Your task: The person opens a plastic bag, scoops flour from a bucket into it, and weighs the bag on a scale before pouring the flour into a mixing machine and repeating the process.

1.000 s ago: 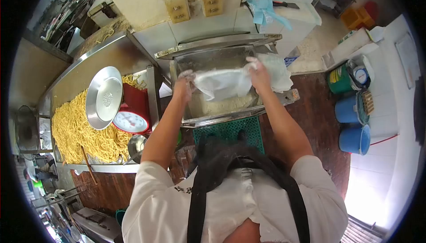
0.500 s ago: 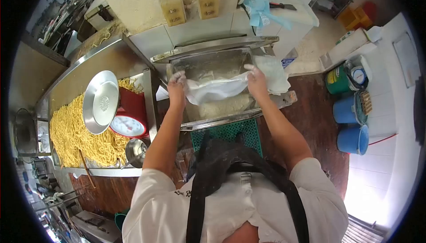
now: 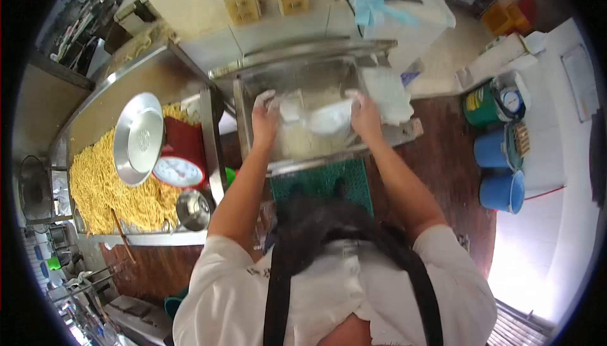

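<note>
A thin white sheet, limp and blurred by motion, is stretched between my two hands over an open metal bin. My left hand is closed at the sheet's left end, with whitish powder on the fingers. At the right end my right hand grips it, also dusted white. Pale powder like flour lies in the bin beneath the sheet. Another whitish sheet rests at the bin's right side, close to my right hand.
To the left, yellow noodles fill a metal-edged table, with a red scale, its metal pan and a steel bowl. A green mat lies on the floor before me. Blue buckets line the right wall.
Both hands have moved closer together, the left one to the right and slightly down. The sheet between them has bunched up and narrowed.
</note>
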Demonstrator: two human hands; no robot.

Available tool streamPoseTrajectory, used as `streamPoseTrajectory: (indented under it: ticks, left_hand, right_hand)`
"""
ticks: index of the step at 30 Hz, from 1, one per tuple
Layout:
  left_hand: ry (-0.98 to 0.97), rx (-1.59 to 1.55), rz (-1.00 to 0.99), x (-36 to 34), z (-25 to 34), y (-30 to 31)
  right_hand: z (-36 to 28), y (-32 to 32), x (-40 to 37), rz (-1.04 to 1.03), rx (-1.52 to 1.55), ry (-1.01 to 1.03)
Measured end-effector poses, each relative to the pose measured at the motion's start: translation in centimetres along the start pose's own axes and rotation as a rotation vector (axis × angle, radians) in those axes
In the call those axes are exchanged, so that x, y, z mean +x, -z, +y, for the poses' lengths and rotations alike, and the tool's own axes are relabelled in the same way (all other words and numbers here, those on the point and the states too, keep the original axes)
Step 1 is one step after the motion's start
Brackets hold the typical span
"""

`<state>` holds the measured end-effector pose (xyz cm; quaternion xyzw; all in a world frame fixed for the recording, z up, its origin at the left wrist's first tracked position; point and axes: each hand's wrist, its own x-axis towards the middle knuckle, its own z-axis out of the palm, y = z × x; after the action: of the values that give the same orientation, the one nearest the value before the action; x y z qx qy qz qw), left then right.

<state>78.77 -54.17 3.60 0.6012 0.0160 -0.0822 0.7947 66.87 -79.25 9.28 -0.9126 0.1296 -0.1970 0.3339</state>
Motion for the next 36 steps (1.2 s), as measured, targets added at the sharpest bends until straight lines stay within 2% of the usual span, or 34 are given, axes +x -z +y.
streamPoseTrajectory:
  ticks: [1,2,3,5,6,7,9,12,15,18,21,22,25,26,29,31,32,33,35,36]
  left_hand:
    - [0.011,-0.018,-0.027,-1.6,1.0,-0.4]
    - [0.309,-0.176,-0.142,-0.5,-0.3,1.2]
    - [0.214,-0.073,-0.181,0.7,-2.2,1.1]
    - [0.070,0.140,-0.254,-2.4,-0.2,-2.9]
    - [0.138,0.099,-0.367,-4.0,2.8,-4.4]
    - [0.071,0.106,-0.320,-4.8,4.1,-4.8]
    - [-0.074,0.125,-0.229,-5.4,5.9,-5.0]
    - [-0.175,-0.023,-0.055,-6.3,7.7,-1.6]
    - [0.136,-0.031,0.063,-6.8,4.1,3.7]
    - [0.289,-0.019,0.023,-8.9,0.8,5.2]
    - [0.298,-0.026,-0.100,-10.7,-1.2,6.1]
    - [0.370,-0.021,-0.078,-11.1,-2.2,5.8]
    - [0.587,0.055,-0.189,-11.8,-3.6,4.1]
    - [0.573,0.083,-0.210,-12.0,-3.3,3.1]
    - [0.416,0.077,-0.236,-11.1,-5.9,2.4]
    - [0.528,0.078,-0.263,-11.1,-7.3,1.4]
    - [0.571,0.077,-0.281,-10.7,-6.7,-0.2]
    - [0.646,0.093,-0.327,-11.1,-6.3,-1.3]
    - [0.784,0.092,-0.398,-13.0,-3.3,-6.1]
    - [0.817,0.082,-0.493,-13.4,-4.9,-6.6]
  right_hand:
    - [0.6,-1.1,-1.6,-0.095,0.061,-0.026]
    - [1.1,-2.4,-0.9,-0.162,0.120,-0.018]
    - [1.7,-3.4,0.2,-0.228,0.177,-0.007]
    - [-1.4,-5.2,-0.2,-0.088,0.194,0.177]
    - [-2.8,-5.2,-0.3,-0.127,0.129,0.167]
    - [-4.2,-5.3,-0.4,-0.167,0.062,0.160]
    - [-7.1,-3.7,2.1,-0.433,-0.215,-0.036]
    - [-11.0,-0.3,2.4,-0.167,-0.034,0.230]
    - [-7.0,-3.3,0.3,0.007,0.030,0.360]
    - [0.6,-8.1,-1.3,-0.342,-0.389,0.057]
    - [-8.4,-0.1,0.1,-0.163,-0.114,0.015]
    - [-8.5,0.4,-0.2,0.022,-0.044,0.144]
    - [4.7,-6.9,-1.6,-0.494,-0.488,-0.045]
    - [1.2,-3.9,-2.2,-0.480,-0.380,-0.074]
    - [-2.0,0.6,-2.8,-0.018,-0.036,0.136]
    - [3.8,-0.9,-4.0,-0.420,-0.310,0.049]
    - [4.8,-0.2,-3.5,-0.612,-0.448,0.008]
    - [5.8,0.3,-4.2,-0.440,-0.294,0.056]
    - [1.7,5.0,-4.0,-0.111,-0.008,0.181]
    - [0.5,7.4,-4.2,0.029,-0.061,0.224]
